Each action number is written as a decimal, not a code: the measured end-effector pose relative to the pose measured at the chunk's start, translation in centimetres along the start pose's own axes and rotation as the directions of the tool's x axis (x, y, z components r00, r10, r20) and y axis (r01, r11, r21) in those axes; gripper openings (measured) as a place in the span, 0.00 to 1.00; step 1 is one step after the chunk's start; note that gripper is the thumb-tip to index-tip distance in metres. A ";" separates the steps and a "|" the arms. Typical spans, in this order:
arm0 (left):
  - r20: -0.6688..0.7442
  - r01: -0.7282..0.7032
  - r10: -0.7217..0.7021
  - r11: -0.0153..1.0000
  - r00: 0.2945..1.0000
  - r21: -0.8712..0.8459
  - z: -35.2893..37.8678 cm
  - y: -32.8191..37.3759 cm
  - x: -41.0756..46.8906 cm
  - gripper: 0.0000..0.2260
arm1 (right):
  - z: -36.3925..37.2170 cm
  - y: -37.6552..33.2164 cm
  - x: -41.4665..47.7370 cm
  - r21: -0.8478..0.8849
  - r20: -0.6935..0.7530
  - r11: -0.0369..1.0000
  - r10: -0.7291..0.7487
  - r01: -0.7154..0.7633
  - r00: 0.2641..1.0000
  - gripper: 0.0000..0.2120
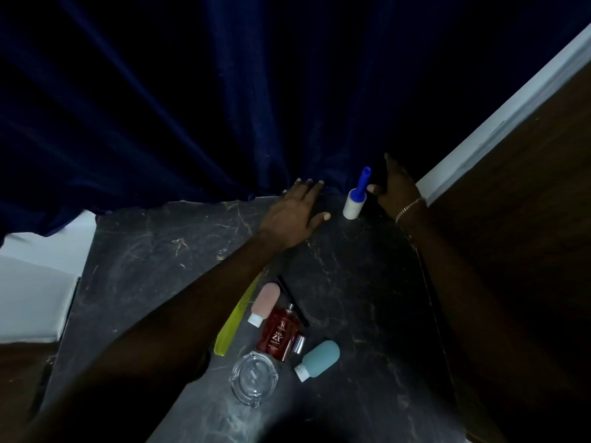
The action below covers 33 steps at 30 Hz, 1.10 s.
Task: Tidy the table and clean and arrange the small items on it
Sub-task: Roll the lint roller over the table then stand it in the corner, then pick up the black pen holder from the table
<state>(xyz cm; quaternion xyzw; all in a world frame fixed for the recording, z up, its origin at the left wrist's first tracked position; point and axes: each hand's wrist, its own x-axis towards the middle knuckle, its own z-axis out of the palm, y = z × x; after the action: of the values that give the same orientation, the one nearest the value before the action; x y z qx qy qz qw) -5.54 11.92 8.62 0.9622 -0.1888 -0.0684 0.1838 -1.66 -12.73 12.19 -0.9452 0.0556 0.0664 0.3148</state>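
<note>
A lint roller (354, 199) with a blue handle and white roll stands at the far edge of the dark marble table (153, 251). My left hand (295, 212) lies flat on the table just left of it, fingers spread. My right hand (395, 190) is open just right of the roller, thumb near the handle, not gripping it. Nearer to me lie a yellow-green comb (232, 318), a pink travel bottle (263, 303), a red perfume bottle (279, 335), a teal travel bottle (318, 359) and a glass ashtray (252, 380).
A dark blue curtain (224, 91) hangs right behind the table's far edge. A brown wooden panel (511, 203) with a white strip stands on the right. A white surface (32, 298) lies left of the table. A thin black stick (292, 298) lies beside the perfume.
</note>
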 end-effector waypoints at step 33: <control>-0.003 0.551 -0.557 0.823 0.831 -0.140 2.8 -10.7 -42.9 0.44 | 23.4 -11.9 -28.6 -0.002 0.393 0.931 -0.335 0.365 0.857 0.38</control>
<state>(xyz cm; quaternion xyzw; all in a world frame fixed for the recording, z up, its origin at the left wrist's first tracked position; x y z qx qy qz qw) -41.89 36.86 4.68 0.9624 0.1075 -0.1099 0.2240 -30.24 12.66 5.19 -0.9190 -0.1826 0.1947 0.2900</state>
